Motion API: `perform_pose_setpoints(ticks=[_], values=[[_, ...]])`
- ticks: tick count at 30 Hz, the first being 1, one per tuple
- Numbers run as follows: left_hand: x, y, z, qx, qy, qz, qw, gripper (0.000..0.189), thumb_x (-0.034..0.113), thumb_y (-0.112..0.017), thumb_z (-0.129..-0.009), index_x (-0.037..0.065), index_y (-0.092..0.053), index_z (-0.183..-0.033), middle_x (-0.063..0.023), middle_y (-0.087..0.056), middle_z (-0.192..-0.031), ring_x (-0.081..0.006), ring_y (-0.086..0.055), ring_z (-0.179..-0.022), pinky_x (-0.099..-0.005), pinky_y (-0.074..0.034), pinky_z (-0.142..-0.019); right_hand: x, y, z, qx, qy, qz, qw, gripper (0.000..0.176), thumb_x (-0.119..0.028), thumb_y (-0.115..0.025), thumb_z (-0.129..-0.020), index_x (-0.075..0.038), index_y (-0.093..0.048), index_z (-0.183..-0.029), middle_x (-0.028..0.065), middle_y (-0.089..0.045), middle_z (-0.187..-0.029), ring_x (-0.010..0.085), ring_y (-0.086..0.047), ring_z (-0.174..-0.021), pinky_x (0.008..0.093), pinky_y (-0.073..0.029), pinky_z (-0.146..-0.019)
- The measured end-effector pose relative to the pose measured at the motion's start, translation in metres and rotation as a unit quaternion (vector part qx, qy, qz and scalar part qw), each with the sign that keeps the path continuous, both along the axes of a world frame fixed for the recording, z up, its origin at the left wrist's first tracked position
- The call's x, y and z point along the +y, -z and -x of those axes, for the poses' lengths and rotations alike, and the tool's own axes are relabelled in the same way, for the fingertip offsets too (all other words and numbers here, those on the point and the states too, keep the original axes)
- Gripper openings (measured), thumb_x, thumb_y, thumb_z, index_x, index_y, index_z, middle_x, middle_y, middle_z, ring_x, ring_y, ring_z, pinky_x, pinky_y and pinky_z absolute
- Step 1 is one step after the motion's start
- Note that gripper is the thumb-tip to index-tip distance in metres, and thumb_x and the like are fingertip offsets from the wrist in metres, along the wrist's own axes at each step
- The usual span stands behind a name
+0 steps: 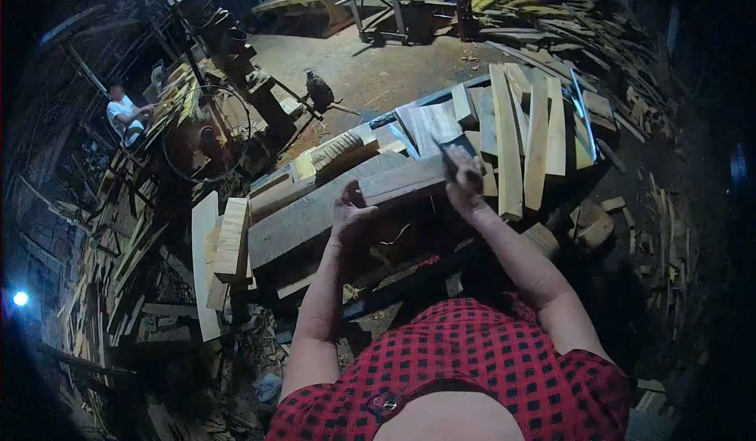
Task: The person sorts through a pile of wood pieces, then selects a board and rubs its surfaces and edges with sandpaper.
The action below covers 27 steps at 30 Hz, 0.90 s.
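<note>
Braces the left hand (350, 214) on a long plank (405, 179) at its left end, fingers curled against the wood; true grip or mere pressure, cannot tell. Closes the right hand (466, 179) round a dark tool (447, 154), fingers clamped on its handle, working end pointing up and away. Kind of tool too dark to make out.

Plank crosswise before the body, long axis running from lower left to slightly higher right, laid on top of a wide beam (299, 222) with the same slant. Right hand at the plank's right end, touching it or just above it, hard to say which; left hand at the opposite end, so the plank spans between the two, tool on the right-hand side.

Just beyond the right hand, a spread of pale boards (512, 134), long axes pointing away. Further left a round fan (206, 135); well apart, a person in a white shirt (124, 114). Offcuts scattered over the floor (370, 67).
</note>
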<state>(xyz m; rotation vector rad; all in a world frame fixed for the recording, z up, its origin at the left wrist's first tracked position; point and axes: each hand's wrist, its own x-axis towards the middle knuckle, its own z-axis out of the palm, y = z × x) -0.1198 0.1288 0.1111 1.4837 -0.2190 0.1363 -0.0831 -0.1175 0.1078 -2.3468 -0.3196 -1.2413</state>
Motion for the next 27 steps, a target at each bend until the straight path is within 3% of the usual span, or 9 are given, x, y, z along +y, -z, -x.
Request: perform_pose_setpoints(ticks=[2, 4, 8, 10, 13, 14, 16, 24, 27], values=[[0.002, 0.011, -0.006, -0.038, 0.016, -0.004, 0.999, 0.063, -0.003, -0.070, -0.060, -0.002, -0.044, -0.117, -0.0135, -0.055, -0.110, -0.0203, -0.054, -0.102, -0.0344, -0.045, -0.087, 0.023, -0.053, 0.026, 0.390, -0.140, -0.024, 0.910, 0.035, -0.013, -0.048, -0.076, -0.006, -0.057, -0.109, 0.0165, -0.054, -0.119, 0.0297, -0.045, -0.117, 0.0455, -0.026, -0.102], [0.000, 0.013, 0.000, -0.074, 0.030, -0.010, 0.997, 0.060, -0.002, -0.070, -0.062, -0.001, -0.044, -0.117, -0.0136, -0.054, -0.112, -0.0200, -0.053, -0.105, -0.0347, -0.045, -0.089, 0.057, 0.007, 0.025, 0.094, -0.300, -0.083, 0.946, 0.040, -0.014, -0.051, -0.075, -0.008, -0.053, -0.114, 0.0141, -0.049, -0.126, 0.0281, -0.043, -0.120, 0.0442, -0.025, -0.104], [-0.017, -0.040, 0.028, 0.201, 0.105, 0.330, 0.916, 0.055, 0.008, -0.073, -0.065, 0.001, -0.047, -0.113, -0.0112, -0.055, -0.110, -0.0172, -0.054, -0.100, -0.0311, -0.045, -0.086, 0.075, -0.026, 0.062, 0.106, -0.315, 0.067, 0.941, 0.041, -0.013, -0.052, -0.074, -0.009, -0.053, -0.115, 0.0125, -0.049, -0.126, 0.0271, -0.044, -0.120, 0.0428, -0.026, -0.102], [-0.009, -0.027, 0.015, 0.037, -0.011, -0.115, 0.993, 0.056, 0.008, -0.075, -0.062, 0.000, -0.048, -0.110, -0.0101, -0.057, -0.105, -0.0167, -0.056, -0.095, -0.0305, -0.046, -0.082, 0.053, -0.022, 0.051, 0.079, -0.327, 0.054, 0.940, 0.039, -0.014, -0.052, -0.075, -0.009, -0.054, -0.114, 0.0119, -0.052, -0.124, 0.0274, -0.047, -0.118, 0.0438, -0.028, -0.102], [-0.020, -0.037, 0.018, -0.025, -0.026, -0.054, 0.998, 0.051, 0.010, -0.074, -0.062, 0.000, -0.051, -0.107, -0.0078, -0.060, -0.094, -0.0149, -0.058, -0.084, -0.0278, -0.048, -0.076, -0.013, -0.006, -0.003, 0.172, -0.311, -0.060, 0.933, 0.010, -0.010, -0.049, -0.077, -0.008, -0.057, -0.083, 0.0096, -0.059, -0.084, 0.0230, -0.060, -0.080, 0.0352, -0.045, -0.073], [-0.023, -0.041, 0.019, -0.007, -0.039, -0.066, 0.997, 0.049, 0.011, -0.074, -0.064, 0.000, -0.051, -0.106, -0.0072, -0.060, -0.092, -0.0142, -0.058, -0.082, -0.0267, -0.048, -0.076, -0.027, -0.001, -0.002, -0.033, -0.111, 0.031, 0.993, 0.013, -0.011, -0.049, -0.081, -0.005, -0.059, -0.088, 0.0113, -0.061, -0.087, 0.0256, -0.060, -0.084, 0.0350, -0.046, -0.072], [-0.025, -0.037, 0.011, 0.047, -0.041, -0.023, 0.998, 0.045, 0.016, -0.072, -0.069, 0.002, -0.052, -0.107, -0.0043, -0.059, -0.087, -0.0118, -0.056, -0.078, -0.0250, -0.047, -0.070, -0.043, -0.020, 0.000, 0.221, -0.167, -0.302, 0.912, 0.021, -0.014, -0.052, -0.086, -0.001, -0.060, -0.101, 0.0155, -0.062, -0.099, 0.0317, -0.057, -0.095, 0.0389, -0.044, -0.081], [-0.015, -0.008, -0.021, 0.212, -0.057, 0.192, 0.957, 0.024, 0.025, -0.059, -0.084, 0.008, -0.056, -0.101, 0.0048, -0.049, -0.062, -0.0070, -0.043, -0.056, -0.0204, -0.034, -0.050, 0.008, -0.009, -0.011, 0.065, -0.133, 0.077, 0.986, 0.037, -0.015, -0.050, -0.083, -0.005, -0.050, -0.118, 0.0148, -0.053, -0.119, 0.0302, -0.048, -0.115, 0.0513, -0.036, -0.092], [-0.005, -0.015, -0.011, 0.184, -0.010, -0.052, 0.982, 0.031, 0.031, -0.059, -0.084, 0.007, -0.056, -0.104, 0.0004, -0.056, -0.072, -0.0098, -0.050, -0.064, -0.0235, -0.042, -0.058, 0.021, -0.009, -0.013, 0.133, -0.148, 0.028, 0.980, 0.037, -0.013, -0.050, -0.080, -0.008, -0.051, -0.117, 0.0135, -0.050, -0.123, 0.0288, -0.044, -0.119, 0.0518, -0.032, -0.096]])
